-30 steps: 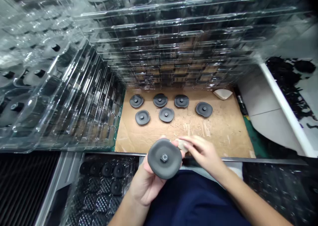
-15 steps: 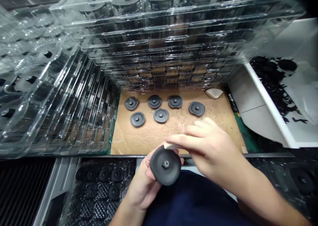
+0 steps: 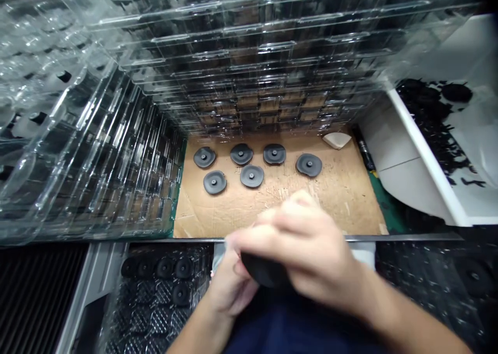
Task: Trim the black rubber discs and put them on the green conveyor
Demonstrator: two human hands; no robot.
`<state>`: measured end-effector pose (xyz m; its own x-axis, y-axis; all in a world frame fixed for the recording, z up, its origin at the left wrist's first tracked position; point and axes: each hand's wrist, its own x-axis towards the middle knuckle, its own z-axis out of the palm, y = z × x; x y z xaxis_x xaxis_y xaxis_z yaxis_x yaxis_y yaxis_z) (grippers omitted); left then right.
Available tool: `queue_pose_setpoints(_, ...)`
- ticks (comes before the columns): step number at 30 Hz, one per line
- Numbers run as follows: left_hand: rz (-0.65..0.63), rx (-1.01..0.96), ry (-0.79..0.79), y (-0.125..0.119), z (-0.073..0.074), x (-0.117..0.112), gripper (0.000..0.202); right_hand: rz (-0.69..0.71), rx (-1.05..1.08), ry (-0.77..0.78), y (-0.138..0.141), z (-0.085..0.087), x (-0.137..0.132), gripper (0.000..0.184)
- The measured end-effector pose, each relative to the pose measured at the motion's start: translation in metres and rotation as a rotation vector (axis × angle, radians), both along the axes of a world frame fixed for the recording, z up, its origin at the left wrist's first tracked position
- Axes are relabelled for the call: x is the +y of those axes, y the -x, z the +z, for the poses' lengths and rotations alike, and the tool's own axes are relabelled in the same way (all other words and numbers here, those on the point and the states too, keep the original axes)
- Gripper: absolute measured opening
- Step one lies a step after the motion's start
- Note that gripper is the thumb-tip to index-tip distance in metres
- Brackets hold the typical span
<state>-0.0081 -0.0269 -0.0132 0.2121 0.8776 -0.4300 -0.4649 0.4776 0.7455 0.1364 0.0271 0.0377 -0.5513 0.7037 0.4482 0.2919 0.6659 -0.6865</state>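
In my left hand (image 3: 229,286), at the near edge of the bench, is a black rubber-like disc (image 3: 266,271), gripped by its rim. My right hand (image 3: 299,240) lies across the top of the disc, smeared by motion, with its fingers closed. The small white wedge it held a moment ago is now hidden behind the fingers. Beyond the hands, several similar dark discs (image 3: 251,176) with a metal stud in the middle lie apart on a cardboard sheet (image 3: 210,214). Another white wedge (image 3: 336,139) rests at the sheet's far right corner.
Stacked clear plastic trays (image 3: 257,58) rise behind the cardboard, with another stack (image 3: 116,136) at the left. A white bin (image 3: 431,172) at the right holds black scraps (image 3: 428,110). A black marker-like tool (image 3: 364,149) lies beside it. Lower left is a tray with discs (image 3: 164,267).
My right hand has swept left and down over the disc, covering its stud and much of its face. The disc now looks more tilted. The discs on the cardboard have stayed put.
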Motion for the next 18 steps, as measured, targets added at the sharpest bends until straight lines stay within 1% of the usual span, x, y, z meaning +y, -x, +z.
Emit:
queue_pose_setpoints(2, 0.049, -0.174, 0.013, 0.004, 0.0, 0.0, 0.053, -0.134, 0.002, 0.213, -0.012, -0.019, 0.009, 0.028)
queue_pose_setpoints(4, 0.091, -0.354, 0.046, 0.007, 0.001, 0.0, 0.054, -0.223, -0.007, 0.39, -0.022, -0.047, 0.017, 0.026)
queue_pose_setpoints(5, 0.099, -0.416, 0.068, 0.008, 0.002, 0.0, 0.053, -0.239, -0.014, 0.443, -0.024, -0.064, 0.018, 0.025)
queue_pose_setpoints(7, 0.1, -0.475, 0.111, 0.01, 0.002, 0.001, 0.048, -0.25, -0.028, 0.471, -0.024, -0.096, 0.018, 0.023)
queue_pose_setpoints(8, 0.098, -0.502, 0.126, 0.01, 0.002, 0.002, 0.046, -0.269, -0.031, 0.463, -0.022, -0.109, 0.017, 0.023)
queue_pose_setpoints(9, 0.094, -0.529, 0.133, 0.01, 0.003, 0.002, 0.044, -0.299, -0.031, 0.451, -0.021, -0.118, 0.015, 0.024)
queue_pose_setpoints(10, 0.087, -0.558, 0.13, 0.01, 0.004, 0.003, 0.044, -0.34, -0.026, 0.441, -0.019, -0.122, 0.013, 0.026)
queue_pose_setpoints(11, 0.074, -0.583, 0.124, 0.01, 0.005, 0.003, 0.044, -0.384, -0.017, 0.431, -0.019, -0.122, 0.011, 0.028)
queue_pose_setpoints(12, 0.059, -0.601, 0.119, 0.01, 0.006, 0.003, 0.044, -0.422, -0.004, 0.423, -0.019, -0.118, 0.01, 0.029)
queue_pose_setpoints(15, 0.036, -0.564, 0.122, 0.01, 0.008, 0.005, 0.044, -0.468, 0.04, 0.415, -0.025, -0.089, 0.006, 0.024)
queue_pose_setpoints(17, 0.055, -0.432, 0.062, 0.009, 0.005, 0.005, 0.051, -0.449, 0.064, 0.43, -0.029, -0.071, 0.002, 0.021)
queue_pose_setpoints(18, 0.071, -0.313, -0.016, 0.009, 0.002, 0.005, 0.058, -0.436, 0.072, 0.441, -0.029, -0.065, 0.001, 0.02)
